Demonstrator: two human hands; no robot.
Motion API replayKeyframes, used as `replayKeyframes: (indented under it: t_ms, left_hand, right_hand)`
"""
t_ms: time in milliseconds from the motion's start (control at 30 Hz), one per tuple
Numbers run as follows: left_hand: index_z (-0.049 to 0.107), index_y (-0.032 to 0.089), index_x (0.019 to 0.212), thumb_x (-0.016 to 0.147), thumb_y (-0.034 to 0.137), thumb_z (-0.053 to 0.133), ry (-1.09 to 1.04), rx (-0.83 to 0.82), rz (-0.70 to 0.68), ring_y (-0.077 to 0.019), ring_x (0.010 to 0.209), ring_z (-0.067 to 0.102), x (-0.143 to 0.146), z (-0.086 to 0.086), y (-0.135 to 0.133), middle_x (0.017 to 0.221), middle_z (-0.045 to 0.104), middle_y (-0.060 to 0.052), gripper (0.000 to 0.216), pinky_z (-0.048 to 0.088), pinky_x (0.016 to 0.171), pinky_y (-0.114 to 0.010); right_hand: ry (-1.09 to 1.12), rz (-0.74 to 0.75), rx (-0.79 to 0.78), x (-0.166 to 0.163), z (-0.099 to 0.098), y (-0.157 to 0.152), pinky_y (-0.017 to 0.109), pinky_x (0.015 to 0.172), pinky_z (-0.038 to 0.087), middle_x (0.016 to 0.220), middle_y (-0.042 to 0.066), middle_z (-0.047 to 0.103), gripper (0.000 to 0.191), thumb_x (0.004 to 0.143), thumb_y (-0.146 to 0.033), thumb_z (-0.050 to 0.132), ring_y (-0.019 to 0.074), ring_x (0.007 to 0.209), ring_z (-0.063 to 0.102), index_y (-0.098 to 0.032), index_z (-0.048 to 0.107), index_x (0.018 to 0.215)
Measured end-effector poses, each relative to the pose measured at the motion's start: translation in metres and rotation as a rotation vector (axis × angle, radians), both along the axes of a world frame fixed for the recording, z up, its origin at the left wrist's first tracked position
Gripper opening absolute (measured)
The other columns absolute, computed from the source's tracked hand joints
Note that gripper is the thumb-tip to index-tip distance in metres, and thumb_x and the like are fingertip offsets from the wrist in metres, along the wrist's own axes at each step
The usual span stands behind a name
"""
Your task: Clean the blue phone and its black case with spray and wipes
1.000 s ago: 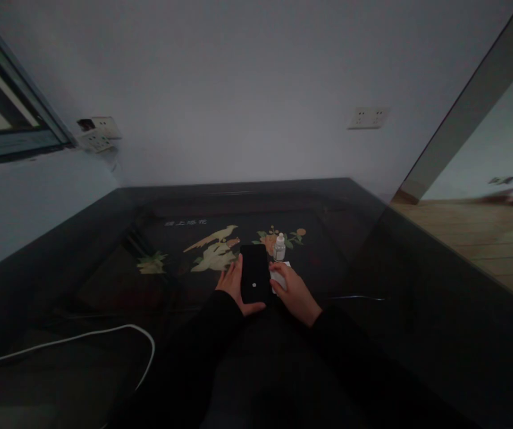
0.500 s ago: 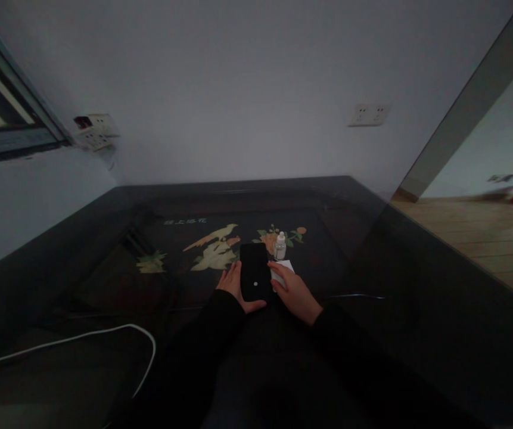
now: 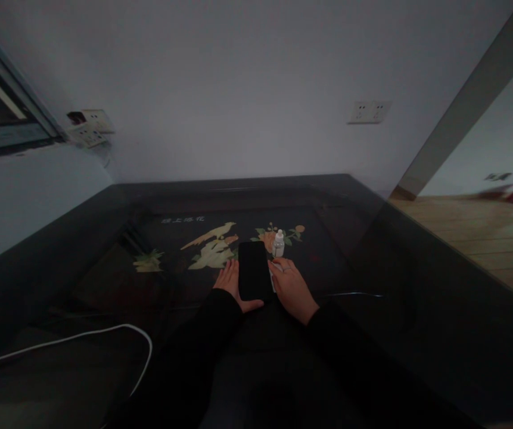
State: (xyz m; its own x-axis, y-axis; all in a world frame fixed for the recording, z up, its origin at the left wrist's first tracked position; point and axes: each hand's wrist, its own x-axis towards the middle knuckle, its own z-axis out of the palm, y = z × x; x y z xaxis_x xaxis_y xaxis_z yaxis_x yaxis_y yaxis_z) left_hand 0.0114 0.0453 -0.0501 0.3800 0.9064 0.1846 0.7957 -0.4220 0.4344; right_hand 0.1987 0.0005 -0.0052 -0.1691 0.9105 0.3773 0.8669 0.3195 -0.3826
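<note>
A black smartphone [image 3: 253,271] lies on the dark tabletop [image 3: 350,274], its long side pointing away from me. My left hand [image 3: 232,283] rests against its left edge, fingers stretched out and thumb along the bottom edge. At the phone's right edge is my right hand [image 3: 292,289], its fingers curled over a thin white sheet [image 3: 273,280], paper or cloth. Most of that sheet is hidden under the hand. Just beyond my right fingertips a small clear bottle with a white cap [image 3: 278,244] stands upright.
A white cable [image 3: 81,333] curves across the left front. Bird and flower pictures [image 3: 214,253] decorate the tabletop. Behind it rises a pale wall with sockets [image 3: 369,112]; another socket [image 3: 98,121] is by the window at left. Wooden floor [image 3: 466,232] shows at right.
My right fingers have curled in closer over the white sheet, covering more of it. A small white spot on the phone's screen no longer shows. My left hand stays against the phone.
</note>
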Motion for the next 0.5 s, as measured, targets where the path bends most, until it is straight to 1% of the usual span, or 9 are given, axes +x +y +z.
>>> replayKeyframes:
  t_ms: [100,200,333,500]
  left_hand:
    - [0.020,-0.001,0.132,0.042,0.058,0.067,0.018,-0.025,0.006,-0.0384,0.128,0.017,0.000,0.005,-0.002,0.136,0.024,-0.028,0.117,0.018,0.103,-0.054]
    - [0.020,-0.002,0.132,0.045,0.059,0.065,0.032,-0.035,0.000,-0.0362,0.129,0.017,0.001,0.015,-0.006,0.137,0.024,-0.027,0.115,0.018,0.104,-0.052]
    - [0.018,-0.005,0.132,0.046,0.061,0.062,0.093,-0.112,0.000,-0.0350,0.130,0.015,0.004,0.027,-0.009,0.138,0.021,-0.026,0.117,0.018,0.105,-0.050]
    - [0.017,-0.007,0.132,0.045,0.063,0.061,0.153,-0.125,0.041,-0.0327,0.131,0.014,0.007,0.030,-0.011,0.139,0.020,-0.024,0.120,0.017,0.107,-0.045]
  right_hand:
    - [-0.030,-0.004,-0.011,0.002,0.000,0.001,0.039,0.086,0.040,0.112,0.013,0.053,0.042,0.079,-0.009,0.037,0.0254,0.102,0.044,-0.014,0.050,0.119]
    - [-0.051,0.001,-0.018,0.003,0.001,0.001,0.036,0.086,0.041,0.113,0.012,0.053,0.042,0.080,-0.009,0.037,0.0236,0.103,0.043,-0.014,0.050,0.119]
    - [-0.079,0.003,-0.016,0.001,0.003,0.000,0.036,0.088,0.040,0.113,0.012,0.053,0.040,0.081,-0.011,0.038,0.0233,0.104,0.042,-0.012,0.049,0.119]
    - [-0.103,0.003,-0.008,-0.001,0.004,-0.001,0.038,0.090,0.038,0.114,0.013,0.053,0.040,0.080,-0.011,0.040,0.0237,0.105,0.042,-0.010,0.048,0.119]
